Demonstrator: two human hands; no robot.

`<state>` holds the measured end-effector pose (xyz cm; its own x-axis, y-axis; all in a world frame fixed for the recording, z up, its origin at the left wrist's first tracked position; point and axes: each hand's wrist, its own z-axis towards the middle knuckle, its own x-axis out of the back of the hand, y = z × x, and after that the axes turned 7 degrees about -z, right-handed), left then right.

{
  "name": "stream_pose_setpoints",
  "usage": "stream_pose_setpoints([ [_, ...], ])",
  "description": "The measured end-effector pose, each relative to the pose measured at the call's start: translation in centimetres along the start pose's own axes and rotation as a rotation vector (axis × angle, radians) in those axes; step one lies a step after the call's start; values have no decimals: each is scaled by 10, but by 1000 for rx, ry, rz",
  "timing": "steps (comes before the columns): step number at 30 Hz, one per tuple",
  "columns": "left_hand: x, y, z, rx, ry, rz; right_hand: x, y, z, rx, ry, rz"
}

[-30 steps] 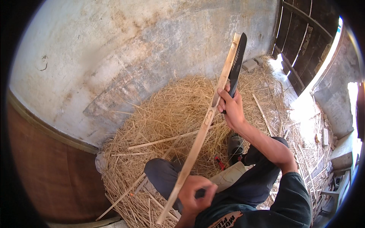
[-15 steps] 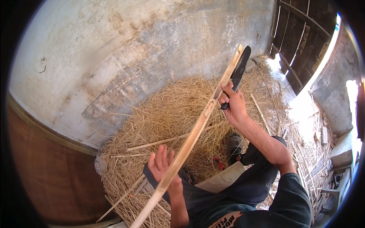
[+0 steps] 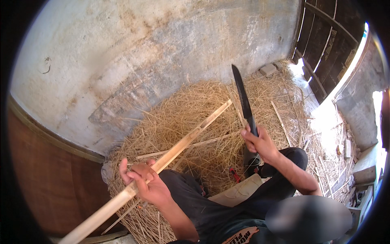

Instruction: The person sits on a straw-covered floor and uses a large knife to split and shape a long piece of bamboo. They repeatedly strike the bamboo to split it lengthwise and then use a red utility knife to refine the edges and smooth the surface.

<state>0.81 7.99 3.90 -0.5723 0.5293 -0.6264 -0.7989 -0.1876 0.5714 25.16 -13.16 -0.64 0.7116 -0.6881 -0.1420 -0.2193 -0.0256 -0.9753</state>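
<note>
Across the straw pile (image 3: 174,110) slants a long, pale tan split-bamboo strip (image 3: 174,151), hollowed along its face; its near end runs out of view beyond the pile's near-left edge. Above the pile's far side points a black knife (image 3: 242,96), its handle partly hidden by the right hand (image 3: 262,144) closed around it. The left hand (image 3: 154,188) wraps the strip loosely at the pile's near-left edge, some fingers hidden. Whether a thin sliver (image 3: 238,105) beside the blade is held is unclear.
</note>
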Motion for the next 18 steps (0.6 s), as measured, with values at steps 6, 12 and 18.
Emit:
stream_pose_setpoints([
  [6,-9,-24,35,123,-23,187,-8,38,-23,-124,-8,122],
  [12,-14,-69,49,297,-143,430,-17,85,-25,-105,82,210],
  [18,8,-131,59,366,-286,443,-37,144,-25,-231,125,334],
])
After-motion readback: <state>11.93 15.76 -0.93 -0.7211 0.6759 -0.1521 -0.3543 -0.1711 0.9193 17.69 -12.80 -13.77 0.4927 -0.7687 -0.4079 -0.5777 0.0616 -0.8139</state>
